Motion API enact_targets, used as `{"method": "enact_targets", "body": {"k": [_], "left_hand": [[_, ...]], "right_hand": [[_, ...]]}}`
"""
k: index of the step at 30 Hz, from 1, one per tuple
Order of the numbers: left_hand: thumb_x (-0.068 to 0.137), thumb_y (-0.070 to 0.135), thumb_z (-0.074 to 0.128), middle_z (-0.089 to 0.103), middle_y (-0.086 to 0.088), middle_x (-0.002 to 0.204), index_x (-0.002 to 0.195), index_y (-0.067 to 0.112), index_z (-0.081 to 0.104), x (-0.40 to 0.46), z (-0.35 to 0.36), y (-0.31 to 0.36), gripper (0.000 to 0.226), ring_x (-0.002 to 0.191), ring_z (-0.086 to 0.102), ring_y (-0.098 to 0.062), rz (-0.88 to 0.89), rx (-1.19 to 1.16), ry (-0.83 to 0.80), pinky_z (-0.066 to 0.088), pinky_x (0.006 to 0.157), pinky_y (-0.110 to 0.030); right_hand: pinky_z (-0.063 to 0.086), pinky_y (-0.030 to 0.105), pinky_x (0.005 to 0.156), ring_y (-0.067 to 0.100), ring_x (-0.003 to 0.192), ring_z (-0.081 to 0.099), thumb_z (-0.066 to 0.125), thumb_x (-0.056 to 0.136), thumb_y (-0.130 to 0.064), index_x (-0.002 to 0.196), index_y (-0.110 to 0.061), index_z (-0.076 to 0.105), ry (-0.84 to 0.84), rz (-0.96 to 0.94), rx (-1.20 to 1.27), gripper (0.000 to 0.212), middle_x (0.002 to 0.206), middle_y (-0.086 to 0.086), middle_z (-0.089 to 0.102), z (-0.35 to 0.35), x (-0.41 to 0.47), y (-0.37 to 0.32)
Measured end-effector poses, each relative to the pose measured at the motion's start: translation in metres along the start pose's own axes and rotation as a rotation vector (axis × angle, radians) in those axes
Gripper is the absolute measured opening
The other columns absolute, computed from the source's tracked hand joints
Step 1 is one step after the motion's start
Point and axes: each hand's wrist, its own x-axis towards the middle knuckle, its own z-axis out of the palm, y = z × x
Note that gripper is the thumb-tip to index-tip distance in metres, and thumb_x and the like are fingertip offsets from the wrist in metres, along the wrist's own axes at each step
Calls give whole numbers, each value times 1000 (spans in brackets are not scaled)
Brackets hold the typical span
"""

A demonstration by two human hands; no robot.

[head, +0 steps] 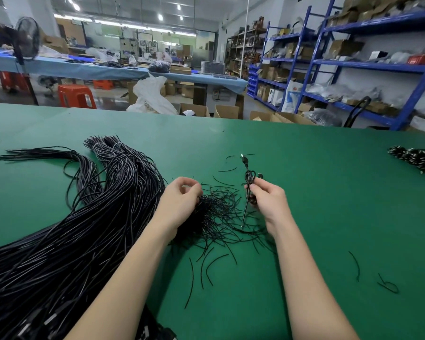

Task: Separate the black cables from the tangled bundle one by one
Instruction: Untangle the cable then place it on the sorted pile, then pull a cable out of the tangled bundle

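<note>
My right hand (268, 197) grips a folded cable (248, 185), fingers curled round its middle. The cable stands nearly upright, long axis running away from me: its plug end points up and away beyond my fingertips, and a thin straight tail hangs down below my palm toward the table (304, 180). My left hand (179, 202) hovers with thumb and forefinger curled close together, seemingly pinching a thin strand; I cannot tell for sure. Just under and between my hands lies the tangle (214, 217) of short thin black strands, spread loosely toward me. Left of my left fingers runs the big bundle (84, 217), its cables lying side by side, long axis going from near my left elbow up and away, ends fanned at the far side.
</note>
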Motion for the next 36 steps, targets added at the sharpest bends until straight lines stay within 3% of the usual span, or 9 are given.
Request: {"method": "enact_targets", "body": {"k": [3,8,11,14,18,23,30,33,36], "left_hand": [[95,31,61,71,1,98,97,29,66,-3,4,-1,5,94,68,-19,55,127,-60,56,89,-42],[94,35,63,67,8,90,96,31,65,-5,12,-2,5,79,61,-8,117,238,-113,43,69,-24],[95,37,63,67,11,95,97,32,65,-7,13,-1,5,83,62,-5,133,273,-130,42,67,-20],[96,38,62,66,12,97,98,33,64,-8,14,-1,6,85,62,-3,136,282,-151,42,67,-18],[96,37,62,67,9,98,99,31,64,-8,14,-1,8,86,62,-7,129,274,-189,45,70,-22],[95,37,63,67,7,97,100,30,65,-7,14,-2,9,84,62,-8,131,272,-188,47,73,-24],[96,35,62,68,3,98,98,31,65,-6,12,-2,6,93,66,-16,124,252,-183,57,84,-36],[95,36,62,69,4,99,97,32,65,-7,11,0,6,96,67,-16,111,251,-173,57,90,-43],[94,36,64,70,3,100,96,31,66,-8,11,1,6,97,68,-17,95,249,-160,56,93,-46]], "right_hand": [[53,32,92,13,99,66,66,97,-14,117,-20,68,153,10,1,22,112,-1,73,-12,20,3],[43,20,67,0,77,61,69,94,-17,94,-25,70,318,-8,-12,8,86,-13,68,-23,46,4],[43,22,72,3,75,59,66,95,-16,96,-24,72,385,10,-51,10,84,-15,66,-29,62,7],[43,19,66,3,71,57,62,97,-12,108,-20,74,413,32,-100,18,94,-7,69,-31,70,11],[48,26,90,18,101,63,51,98,-3,130,-18,67,349,37,-252,38,129,3,67,-28,76,18],[54,35,75,17,67,53,51,94,-6,139,-26,59,290,42,-453,50,134,8,60,-24,77,21],[48,44,103,29,127,54,60,93,-21,144,-20,50,303,-51,-623,52,149,4,49,-23,60,7],[52,42,97,23,111,60,60,94,-21,130,-22,62,259,-160,-566,36,132,1,61,-16,44,-10],[51,19,81,1,89,66,62,93,-19,103,-26,73,101,-265,-465,16,97,-13,71,3,21,-24]]}}
